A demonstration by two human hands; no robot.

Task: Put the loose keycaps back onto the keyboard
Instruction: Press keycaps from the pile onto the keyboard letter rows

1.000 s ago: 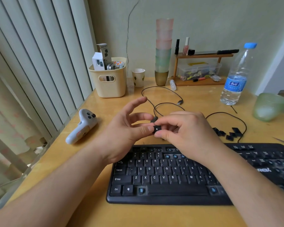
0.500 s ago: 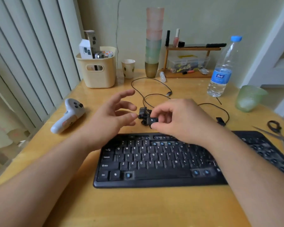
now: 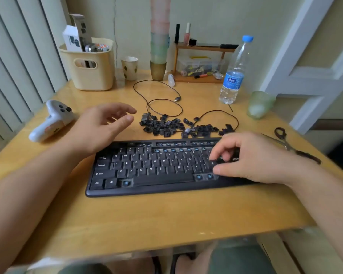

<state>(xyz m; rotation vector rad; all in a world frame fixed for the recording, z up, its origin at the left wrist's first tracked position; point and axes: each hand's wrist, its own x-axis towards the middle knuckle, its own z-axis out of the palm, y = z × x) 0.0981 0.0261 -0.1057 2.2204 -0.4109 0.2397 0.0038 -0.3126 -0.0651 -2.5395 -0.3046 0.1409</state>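
Head view: a black keyboard (image 3: 147, 171) is lying across the middle of a wooden table (image 3: 147, 220), with several bare blue switch sockets showing along its upper rows and beside the space bar. The right hand (image 3: 251, 159) is reaching down over the right end of the letter block, its fingers curling and its thumb and forefinger pinching a small dark keycap (image 3: 213, 162) against the keys there; the blur is making it unclear whether the cap is already seated. The left hand (image 3: 99, 127) is hovering above the table just behind the keyboard's upper left corner, fingers loosely spread and holding nothing. A heap of loose keycaps (image 3: 174, 126) is lying on the table just behind the keyboard, tangled with a thin black cable (image 3: 162, 99). A white game controller (image 3: 52, 120) is resting near the left edge, a water bottle (image 3: 234, 76) is standing at the back right, and scissors (image 3: 285, 141) are lying beside the right wrist.
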